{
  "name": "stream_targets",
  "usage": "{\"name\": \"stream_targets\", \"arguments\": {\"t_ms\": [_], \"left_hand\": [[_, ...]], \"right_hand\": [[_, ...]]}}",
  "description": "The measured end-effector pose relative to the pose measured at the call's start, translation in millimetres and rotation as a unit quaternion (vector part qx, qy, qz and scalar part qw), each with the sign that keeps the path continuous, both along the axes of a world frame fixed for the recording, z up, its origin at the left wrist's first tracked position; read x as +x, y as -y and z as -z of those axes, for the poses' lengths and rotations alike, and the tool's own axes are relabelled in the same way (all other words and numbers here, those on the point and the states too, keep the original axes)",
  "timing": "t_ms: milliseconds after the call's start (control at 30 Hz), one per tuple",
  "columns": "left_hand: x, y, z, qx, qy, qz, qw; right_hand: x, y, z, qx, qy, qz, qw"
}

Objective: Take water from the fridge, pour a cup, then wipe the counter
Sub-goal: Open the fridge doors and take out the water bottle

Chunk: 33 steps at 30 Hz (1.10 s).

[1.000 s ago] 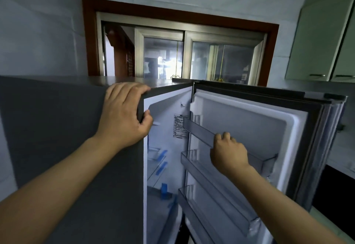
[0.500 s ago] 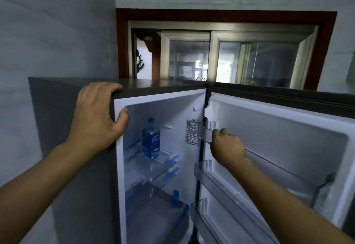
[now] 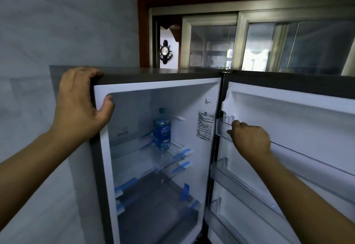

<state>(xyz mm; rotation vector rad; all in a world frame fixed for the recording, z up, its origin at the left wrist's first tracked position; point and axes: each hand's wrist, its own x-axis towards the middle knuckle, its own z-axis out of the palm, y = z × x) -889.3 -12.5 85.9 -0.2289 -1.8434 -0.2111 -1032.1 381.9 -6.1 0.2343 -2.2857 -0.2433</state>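
The grey fridge (image 3: pixel 153 74) stands open in front of me, its door (image 3: pixel 297 120) swung out to the right. A clear water bottle (image 3: pixel 162 129) with a blue label and teal cap stands upright on the upper glass shelf (image 3: pixel 134 151) inside. My left hand (image 3: pixel 78 103) grips the fridge's top left front corner, fingers over the top and thumb on the white inner frame. My right hand (image 3: pixel 249 138) holds the rim of the top door shelf (image 3: pixel 223 126) near the hinge. The bottle stands between the two hands, touched by neither.
Lower glass shelves with blue tape strips (image 3: pixel 184 165) and a dark drawer (image 3: pixel 159 215) fill the fridge below. Two more clear door shelves (image 3: pixel 240 184) sit under my right hand. A wood-framed window (image 3: pixel 249 32) rises behind the fridge; a pale wall (image 3: pixel 57 22) is on the left.
The door has swung further open to the right with my right hand on its shelf. The view shifted left, and the bottle and shelves came into full sight. My left hand kept its grip.
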Motion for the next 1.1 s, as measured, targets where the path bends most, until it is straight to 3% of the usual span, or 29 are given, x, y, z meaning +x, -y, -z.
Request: {"name": "stream_targets", "arguments": {"t_ms": [233,633,800,933,1033,1100], "left_hand": [[-0.4,-0.1,0.5,0.017,0.007,0.01,1.0],[-3.0,6.6,1.2,0.014,0.02,0.048,0.999],[-9.4,13.8,3.8,0.038,0.063,0.046,0.996],[-10.0,15.3,4.8,0.031,0.064,0.076,0.995],[-8.4,13.8,6.4,0.018,0.038,0.05,0.998],[-4.3,8.4,4.4,0.019,0.028,0.027,0.999]], "right_hand": [[-7.7,-49.2,0.0,0.003,-0.006,-0.046,0.999],[-14.0,-71.1,3.2,-0.033,0.0,-0.01,0.999],[-11.4,-52.7,8.7,-0.113,-0.044,0.003,0.993],[-13.6,10.0,27.2,-0.195,-0.105,-0.138,0.965],[-33.8,73.7,46.7,-0.286,-0.014,-0.274,0.918],[-59.6,109.9,62.0,-0.341,0.062,-0.299,0.889]]}}
